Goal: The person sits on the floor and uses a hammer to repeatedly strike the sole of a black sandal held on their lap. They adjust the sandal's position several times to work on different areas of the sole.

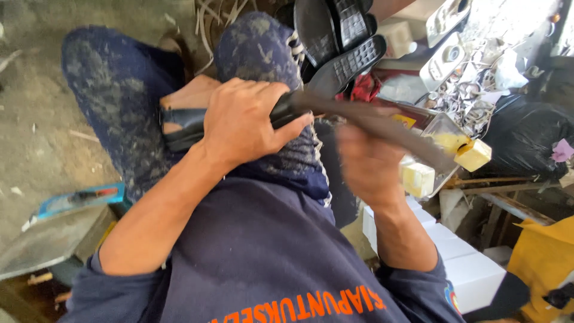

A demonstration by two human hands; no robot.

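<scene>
Nearest the camera we see our own dark blue shirt (263, 257) w/ orange print, and both forearms reaching fwd over our lap. Our left hand (245, 122) sits just above the knee, fingers (242, 98) wrapped tight round the butt end of a long dark shoe sole (359, 116); thumb pressed along its side, prob. to keep it from twisting. The sole runs from that grip out to the right, across the knee, which seems to serve as a rest.

Our right hand (368, 164) is under the sole's mid part, blurred by motion. We can't tell if its fingers are closed on anything or just rubbing along the piece; the blur hides them.

Just beyond the right hand: small cream blocks (473, 154) in a clear tray, close enough to reach w/o leaning. Past the knees, a stack of black soles (344, 36) w/ ribbed tread, leaning together. Further right, white moulded parts (445, 57) and scraps crowd the far right corner of the floor, then a black plastic bag (526, 134).

White boxes (472, 272) and a yellow sheet (547, 251) hem in the right elbow. Left side, on the concrete floor (36, 119), a blue card pack (78, 200) lies well apart.
</scene>
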